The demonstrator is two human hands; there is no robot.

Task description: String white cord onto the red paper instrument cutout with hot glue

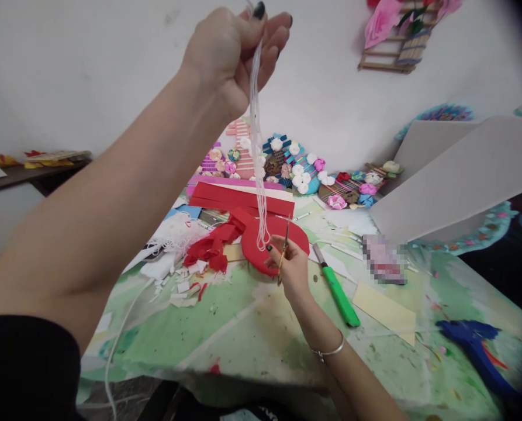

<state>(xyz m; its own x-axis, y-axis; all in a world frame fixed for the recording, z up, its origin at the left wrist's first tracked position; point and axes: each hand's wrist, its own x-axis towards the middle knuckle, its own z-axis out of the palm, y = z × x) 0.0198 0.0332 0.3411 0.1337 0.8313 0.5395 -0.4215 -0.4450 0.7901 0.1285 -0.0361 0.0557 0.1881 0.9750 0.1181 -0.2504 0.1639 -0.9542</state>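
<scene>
My left hand (238, 58) is raised high at the top of the view, its thumb and fingers pinching a bundle of white string (255, 128). The string hangs straight down in several strands and ends in loops. Beside these lower loops is my right hand (296, 269), holding a pair of small scissors (282, 263) with gold-coloured handles, blades pointing up. Whether its fingertips touch the string I cannot tell. Behind them a red rounded piece (296, 234) with a narrow neck lies on the table, partly covered by the hand and string.
A green utility knife (340, 297), a tan card (387, 313) and a blue glue gun (475, 351) lie to the right. Left are tangled white string (179, 234) and red scraps (210, 245). Red strips (238, 197) and flower-decorated crafts (302, 169) are farther back. A white board (457, 169) leans right.
</scene>
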